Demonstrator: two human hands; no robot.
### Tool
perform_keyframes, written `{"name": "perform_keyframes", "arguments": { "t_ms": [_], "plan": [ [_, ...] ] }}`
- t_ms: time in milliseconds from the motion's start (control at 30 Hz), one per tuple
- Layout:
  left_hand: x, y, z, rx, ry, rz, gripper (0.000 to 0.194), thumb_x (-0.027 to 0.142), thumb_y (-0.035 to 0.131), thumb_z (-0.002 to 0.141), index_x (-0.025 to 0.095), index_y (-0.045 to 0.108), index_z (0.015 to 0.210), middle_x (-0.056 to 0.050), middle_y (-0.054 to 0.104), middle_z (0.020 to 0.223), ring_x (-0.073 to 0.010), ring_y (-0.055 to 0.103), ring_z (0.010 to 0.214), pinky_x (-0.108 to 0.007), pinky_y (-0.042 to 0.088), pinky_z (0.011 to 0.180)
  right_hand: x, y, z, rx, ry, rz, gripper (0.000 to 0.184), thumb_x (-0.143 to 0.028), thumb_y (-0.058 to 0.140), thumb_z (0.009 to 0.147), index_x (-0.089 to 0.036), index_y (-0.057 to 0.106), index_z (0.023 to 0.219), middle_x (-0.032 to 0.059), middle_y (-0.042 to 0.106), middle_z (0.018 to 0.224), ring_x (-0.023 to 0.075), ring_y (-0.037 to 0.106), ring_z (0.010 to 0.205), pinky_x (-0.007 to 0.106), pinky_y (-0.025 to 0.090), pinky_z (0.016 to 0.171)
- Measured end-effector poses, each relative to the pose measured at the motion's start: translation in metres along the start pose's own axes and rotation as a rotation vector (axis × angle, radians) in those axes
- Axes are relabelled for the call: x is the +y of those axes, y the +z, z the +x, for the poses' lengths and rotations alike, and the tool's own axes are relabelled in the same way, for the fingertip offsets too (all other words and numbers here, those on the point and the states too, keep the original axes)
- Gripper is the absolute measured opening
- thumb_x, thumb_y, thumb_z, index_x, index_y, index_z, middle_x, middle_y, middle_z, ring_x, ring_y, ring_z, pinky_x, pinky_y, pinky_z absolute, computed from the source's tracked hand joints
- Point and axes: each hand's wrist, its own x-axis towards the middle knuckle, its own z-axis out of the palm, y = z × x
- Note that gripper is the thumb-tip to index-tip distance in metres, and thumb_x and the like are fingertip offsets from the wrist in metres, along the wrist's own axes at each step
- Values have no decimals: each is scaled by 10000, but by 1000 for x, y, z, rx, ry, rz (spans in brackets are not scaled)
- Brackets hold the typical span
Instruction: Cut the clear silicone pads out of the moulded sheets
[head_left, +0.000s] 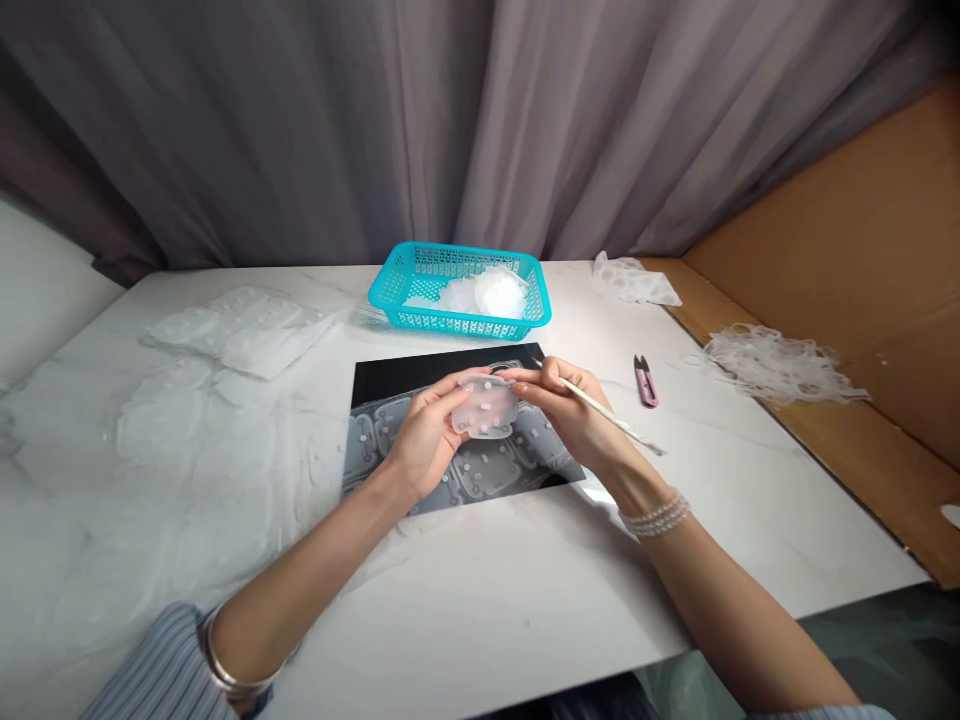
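My left hand grips the left edge of a small translucent, frosted piece with scalloped edges and small round and oblong marks, perhaps soft plastic or silicone. Its upper right edge is touched by the fingertips of my right hand. A slim pale stick-like tool lies across my right hand, held between the fingers, with a dark tip at its upper left end. Below both hands, a dark sheet lies on the table, bearing several translucent pieces of similar outline.
A turquoise basket at the back holds white translucent pieces. Pink thread snips lie at right, near tangled clear trimmings by the cardboard. Translucent sheets spread over the left side. Another translucent sheet rests at back right.
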Motion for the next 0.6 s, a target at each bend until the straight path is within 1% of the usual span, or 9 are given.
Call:
{"name": "perform_keyframes", "arguments": {
  "t_ms": [67, 133, 300, 433, 600],
  "plan": [
    [1, 1, 0, -3, -23, -25, 225, 124, 557, 869, 143, 722, 1022, -99, 741, 1046, -223, 698, 957, -377, 572, 849, 1, -2, 1, 20, -8, 35, 399, -182, 695, 807, -223, 337, 634, 43, 759, 957, 210, 685, 988, 361, 460, 879],
    [3, 2, 0, 2, -43, -45, 233, 116, 544, 870, 142, 724, 1015, -99, 743, 1040, -227, 699, 958, -386, 576, 847, 2, -3, 2, 30, -7, 59, 408, -164, 702, 796, -222, 337, 625, 37, 762, 952, 208, 688, 977, 357, 456, 877],
    [5, 2, -1, 10, -81, -75, 260, 112, 525, 865, 142, 721, 1032, -94, 746, 1038, -219, 699, 952, -330, 589, 770, 4, -4, 2, 12, 11, 96, 410, -143, 705, 799, -222, 341, 626, 47, 764, 971, 207, 680, 1019, 349, 443, 886],
    [6, 1, -1, 14, -99, -100, 278, 115, 499, 856, 132, 721, 1021, -103, 742, 1065, -240, 690, 995, -383, 577, 836, 5, -6, 2, 28, 25, 96, 413, -158, 717, 790, -220, 344, 623, 47, 762, 983, 209, 676, 1019, 344, 445, 878],
    [7, 1, -1, -4, -119, -133, 305, 171, 477, 860, 110, 718, 1036, -124, 743, 1062, -240, 698, 949, -390, 562, 850, 6, -5, 4, 47, 61, 110, 424, -157, 738, 773, -216, 346, 623, 41, 756, 979, 191, 673, 982, 316, 455, 840]
  ]
}}
